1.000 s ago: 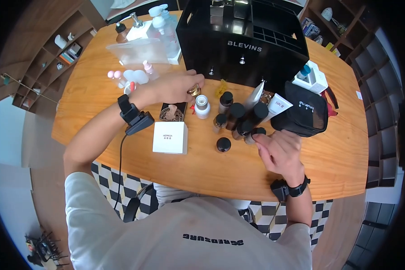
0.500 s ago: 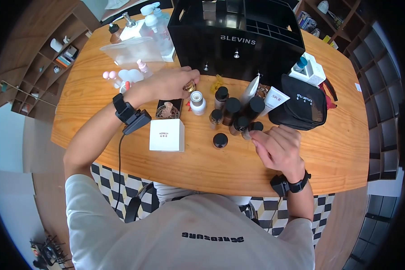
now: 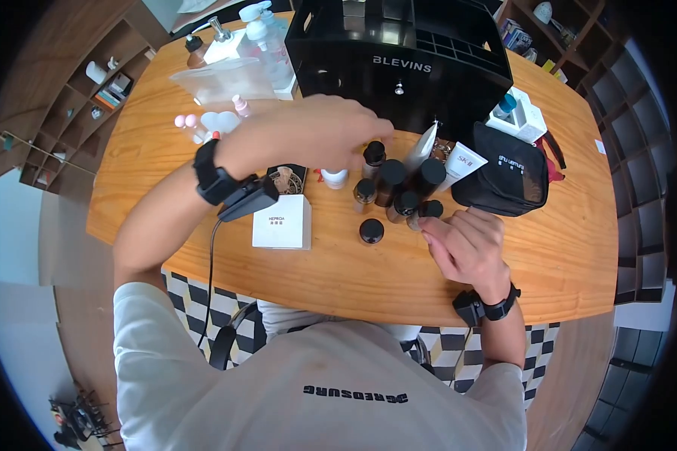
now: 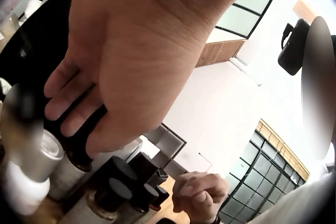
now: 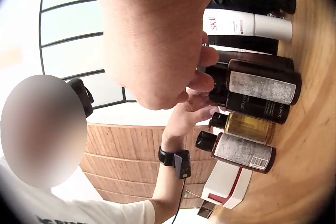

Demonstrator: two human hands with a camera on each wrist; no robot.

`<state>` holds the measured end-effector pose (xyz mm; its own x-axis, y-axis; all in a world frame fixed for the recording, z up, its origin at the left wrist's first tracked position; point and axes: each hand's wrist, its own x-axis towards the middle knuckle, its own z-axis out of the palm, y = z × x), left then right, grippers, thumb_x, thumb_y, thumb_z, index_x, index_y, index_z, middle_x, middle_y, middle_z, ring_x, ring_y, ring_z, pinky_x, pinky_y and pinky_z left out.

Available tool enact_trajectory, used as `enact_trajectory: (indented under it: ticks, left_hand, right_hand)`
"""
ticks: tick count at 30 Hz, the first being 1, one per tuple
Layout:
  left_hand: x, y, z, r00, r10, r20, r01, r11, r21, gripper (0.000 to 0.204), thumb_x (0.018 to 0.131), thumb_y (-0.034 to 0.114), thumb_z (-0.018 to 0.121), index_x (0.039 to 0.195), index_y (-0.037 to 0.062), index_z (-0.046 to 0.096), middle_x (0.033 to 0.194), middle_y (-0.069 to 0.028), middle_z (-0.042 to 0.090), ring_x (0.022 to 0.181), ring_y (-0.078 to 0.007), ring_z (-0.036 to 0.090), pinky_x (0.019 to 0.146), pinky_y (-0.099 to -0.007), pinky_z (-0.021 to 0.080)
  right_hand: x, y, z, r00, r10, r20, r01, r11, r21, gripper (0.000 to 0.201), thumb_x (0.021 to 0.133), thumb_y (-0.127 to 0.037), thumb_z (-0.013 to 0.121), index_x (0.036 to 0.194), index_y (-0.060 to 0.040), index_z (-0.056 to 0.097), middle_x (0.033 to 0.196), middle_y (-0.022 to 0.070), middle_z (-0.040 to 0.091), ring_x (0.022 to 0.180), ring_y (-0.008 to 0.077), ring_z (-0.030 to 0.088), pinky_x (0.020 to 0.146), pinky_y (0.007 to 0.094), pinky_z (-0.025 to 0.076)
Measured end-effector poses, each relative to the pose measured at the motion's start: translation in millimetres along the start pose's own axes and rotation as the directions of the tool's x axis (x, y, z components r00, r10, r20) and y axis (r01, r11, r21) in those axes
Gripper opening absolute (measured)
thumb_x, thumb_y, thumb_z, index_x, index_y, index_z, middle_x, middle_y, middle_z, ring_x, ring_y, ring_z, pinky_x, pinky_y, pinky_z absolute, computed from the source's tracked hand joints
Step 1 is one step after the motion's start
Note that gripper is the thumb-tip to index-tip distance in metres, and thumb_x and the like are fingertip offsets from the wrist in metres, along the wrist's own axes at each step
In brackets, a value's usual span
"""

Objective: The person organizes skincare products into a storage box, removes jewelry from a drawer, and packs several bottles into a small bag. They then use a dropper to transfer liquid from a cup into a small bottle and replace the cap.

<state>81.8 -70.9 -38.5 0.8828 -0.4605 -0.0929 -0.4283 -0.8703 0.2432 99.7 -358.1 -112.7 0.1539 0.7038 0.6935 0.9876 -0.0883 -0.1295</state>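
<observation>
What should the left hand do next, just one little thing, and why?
I think the left hand could gently close on the black-capped bottle right by it. In the head view, that bottle is closest to its fingertips, and the left wrist view shows nothing in its palm. Going gently seems wise, because other dark bottles stand close by.

A pale short-sleeved T-shirt (image 3: 320, 425) bears dark block lettering (image 3: 355, 394) across the chest. Black straps (image 3: 212, 180) hold boxy black modules (image 3: 251, 198) at both wrists, the left trailing a thin dark cable (image 3: 211, 263).
</observation>
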Motion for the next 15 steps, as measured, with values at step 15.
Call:
enact_trajectory:
  ticks: [15]
  left_hand:
    - [-12,-45,-117,0.930,-0.161,-0.330,-0.046,0.840,-0.541,0.025,0.090,0.011,0.074,0.112,0.0006,0.068,0.082,-0.0023,0.065,0.072,-0.0104,0.059,0.068,-0.0294,0.050]
  right_hand:
    - [-1,-4,-7,1.000,-0.007,-0.020,0.007,1.000,-0.010,0.018,0.075,-0.002,0.078,0.092,-0.0059,0.073,0.060,0.0002,0.054,0.050,0.0166,0.053,0.046,0.0294,0.040]
